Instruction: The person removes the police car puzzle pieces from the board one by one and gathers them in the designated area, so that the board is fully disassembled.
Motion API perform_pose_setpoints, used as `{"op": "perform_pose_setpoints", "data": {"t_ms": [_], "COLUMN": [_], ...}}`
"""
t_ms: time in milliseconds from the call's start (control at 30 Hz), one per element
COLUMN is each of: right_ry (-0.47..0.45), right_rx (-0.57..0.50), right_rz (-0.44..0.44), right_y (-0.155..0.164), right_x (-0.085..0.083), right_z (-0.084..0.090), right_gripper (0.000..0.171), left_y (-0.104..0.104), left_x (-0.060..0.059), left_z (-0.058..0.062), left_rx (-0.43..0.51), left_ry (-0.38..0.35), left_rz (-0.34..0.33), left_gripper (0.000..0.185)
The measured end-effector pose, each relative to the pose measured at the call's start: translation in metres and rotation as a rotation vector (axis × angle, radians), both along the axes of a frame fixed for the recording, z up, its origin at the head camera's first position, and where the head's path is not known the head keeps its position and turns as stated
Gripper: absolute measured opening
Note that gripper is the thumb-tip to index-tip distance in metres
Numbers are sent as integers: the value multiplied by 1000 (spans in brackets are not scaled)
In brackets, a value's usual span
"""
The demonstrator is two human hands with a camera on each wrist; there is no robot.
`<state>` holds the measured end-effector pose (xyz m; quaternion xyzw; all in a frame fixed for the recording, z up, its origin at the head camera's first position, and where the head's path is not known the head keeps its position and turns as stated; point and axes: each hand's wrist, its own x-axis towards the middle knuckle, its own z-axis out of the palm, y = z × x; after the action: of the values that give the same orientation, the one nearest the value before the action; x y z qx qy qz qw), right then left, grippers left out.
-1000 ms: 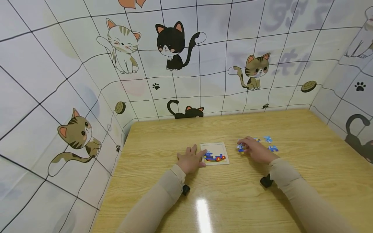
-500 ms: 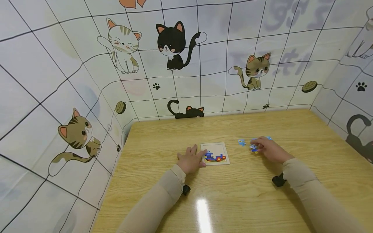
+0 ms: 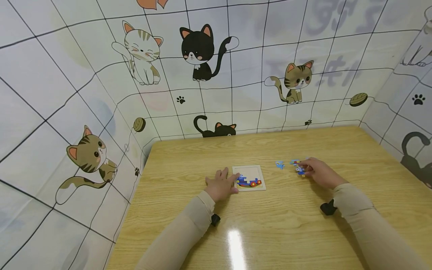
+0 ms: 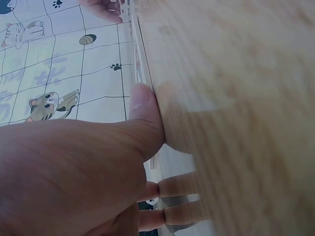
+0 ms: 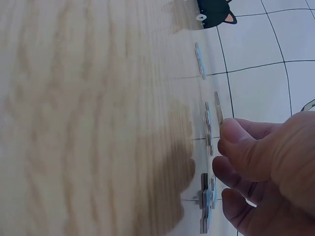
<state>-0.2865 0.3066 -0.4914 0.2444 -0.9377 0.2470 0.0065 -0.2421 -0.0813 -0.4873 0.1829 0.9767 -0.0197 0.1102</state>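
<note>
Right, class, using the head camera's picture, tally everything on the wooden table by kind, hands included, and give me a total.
puzzle tray: 1
loose puzzle pieces: 3 showing; the right hand may hide more
hands: 2, the left hand and the right hand
Total: 6
</note>
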Motion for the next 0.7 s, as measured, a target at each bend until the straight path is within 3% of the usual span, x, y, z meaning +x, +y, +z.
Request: {"op": "perform_pose_setpoints", "data": {"t_ms": [500, 700], "right_ry": [-22, -10], "right_rx": [63, 64], "right_rz": [25, 31], "right_y": [3, 5], "right_x": [-6, -4], "right_z": [-5, -4], "right_gripper": [32, 31], "left_y": [-1, -1], "left_x": [3, 0], "left_z": [5, -1], "left_rx": [34, 15], "left_ry": [-6, -4], "left_rz": [5, 3], "left_gripper": [63, 63]}}
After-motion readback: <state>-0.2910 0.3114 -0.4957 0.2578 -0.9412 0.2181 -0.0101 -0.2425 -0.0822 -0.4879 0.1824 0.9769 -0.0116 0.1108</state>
